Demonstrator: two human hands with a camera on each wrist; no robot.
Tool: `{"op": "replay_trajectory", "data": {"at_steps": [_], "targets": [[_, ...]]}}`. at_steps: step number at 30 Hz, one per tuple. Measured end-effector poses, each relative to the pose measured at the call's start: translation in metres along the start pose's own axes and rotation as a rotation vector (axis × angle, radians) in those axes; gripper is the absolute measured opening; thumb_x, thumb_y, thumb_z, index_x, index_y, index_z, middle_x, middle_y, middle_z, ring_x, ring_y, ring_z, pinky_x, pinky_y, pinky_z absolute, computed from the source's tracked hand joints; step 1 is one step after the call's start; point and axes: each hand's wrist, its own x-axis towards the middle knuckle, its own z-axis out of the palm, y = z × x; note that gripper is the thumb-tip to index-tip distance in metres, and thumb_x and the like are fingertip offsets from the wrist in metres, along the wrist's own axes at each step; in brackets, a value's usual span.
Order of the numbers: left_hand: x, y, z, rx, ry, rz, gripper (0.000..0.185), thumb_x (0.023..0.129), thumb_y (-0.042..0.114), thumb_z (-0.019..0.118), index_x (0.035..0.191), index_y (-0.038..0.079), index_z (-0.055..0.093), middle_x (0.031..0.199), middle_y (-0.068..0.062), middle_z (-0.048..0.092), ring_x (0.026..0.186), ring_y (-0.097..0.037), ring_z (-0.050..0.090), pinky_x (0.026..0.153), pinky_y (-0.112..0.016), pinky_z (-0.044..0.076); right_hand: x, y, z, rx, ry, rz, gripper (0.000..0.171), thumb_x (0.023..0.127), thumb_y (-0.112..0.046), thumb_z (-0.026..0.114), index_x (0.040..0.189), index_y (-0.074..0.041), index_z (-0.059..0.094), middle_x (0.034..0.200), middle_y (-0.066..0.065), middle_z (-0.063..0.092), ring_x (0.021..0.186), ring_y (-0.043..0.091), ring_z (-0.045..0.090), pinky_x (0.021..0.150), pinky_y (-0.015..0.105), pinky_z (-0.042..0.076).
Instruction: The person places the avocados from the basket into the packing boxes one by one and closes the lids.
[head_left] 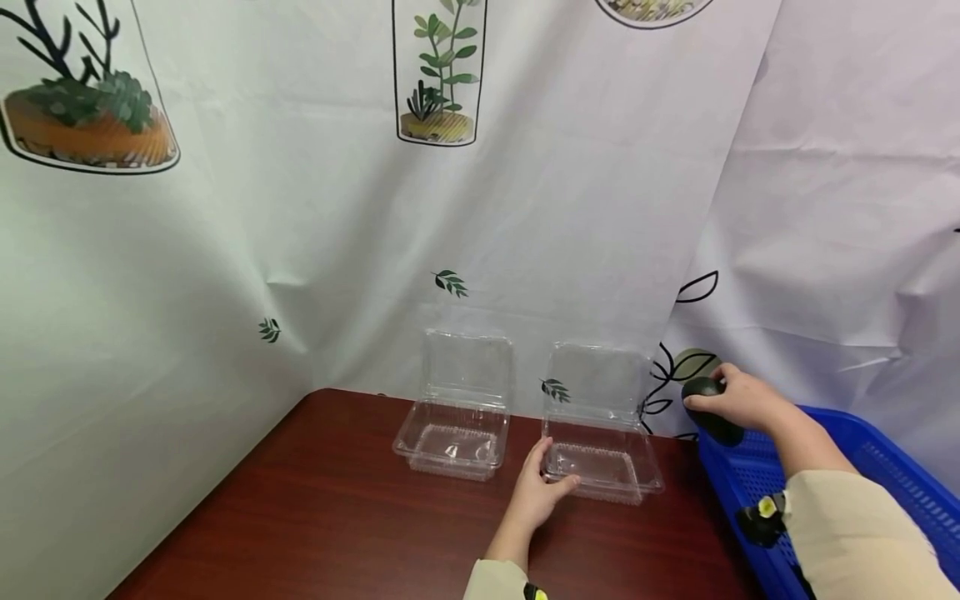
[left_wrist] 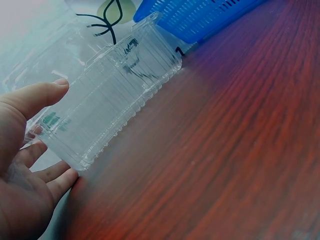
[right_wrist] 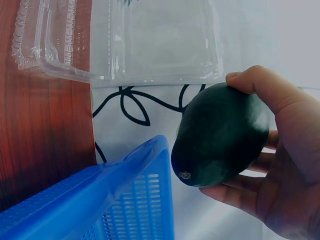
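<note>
Dark green fruit [right_wrist: 220, 135], smooth-skinned, with a small stem scar at one end: held in the air beside the far left corner of a blue basket [head_left: 832, 414].

Right hand [head_left: 750, 402]: fingers and thumb curved round opposite sides of the fruit, spread to its width; grip firmly closed about it.

Left hand [head_left: 534, 492]: thumb well apart from fingers, digits fairly straight, spanning the front left corner of the right container [head_left: 600, 462]. Contact at the rim; cannot tell how much pressure, if any.

Right container: clear plastic, hinged lid raised and tilted back, base on the table [head_left: 337, 517], left of the basket. Left container [head_left: 457, 442]: same type, lid likewise up, just beside it.

Table: reddish-brown wood grain. Behind: pale hanging cloth [head_left: 562, 208], printed with leaves and potted plants. Cream sleeves [head_left: 855, 533] on both arms.
</note>
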Motion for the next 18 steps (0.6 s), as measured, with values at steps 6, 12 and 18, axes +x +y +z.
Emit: {"op": "replay_trajectory", "data": {"at_steps": [6,12,18], "targets": [[0.0,0.0017,-0.0008,-0.012,-0.007,-0.008,0.072,0.075,0.013,0.076,0.135,-0.005,0.039,0.141,-0.021,0.035,0.124,-0.038,0.038,0.096,-0.048,0.039,-0.0003,-0.0041,0.0005,0.002,-0.008,0.005,0.078,0.082,-0.047,0.062,0.118,0.016,0.035,0.099,0.033,0.054,0.088,0.042,0.054,0.069,0.047,0.045],[-0.0017,0.0055,-0.0014,-0.009,-0.003,-0.002,0.072,0.075,0.01,0.076,0.135,-0.005,0.04,0.141,-0.022,0.036,0.123,-0.039,0.039,0.095,-0.049,0.039,0.0013,-0.0066,0.002,0.018,0.0,0.004,0.074,0.081,-0.048,0.063,0.115,0.013,0.038,0.095,0.029,0.056,0.084,0.037,0.055,0.067,0.044,0.045],[-0.0016,0.0045,-0.0002,-0.011,-0.001,0.0,0.071,0.075,0.01,0.076,0.134,-0.006,0.04,0.141,-0.023,0.035,0.123,-0.039,0.038,0.095,-0.049,0.04,0.0026,-0.0097,0.0031,0.033,-0.011,0.014,0.073,0.08,-0.048,0.063,0.114,0.011,0.038,0.095,0.028,0.056,0.083,0.036,0.055,0.066,0.042,0.045]]}}
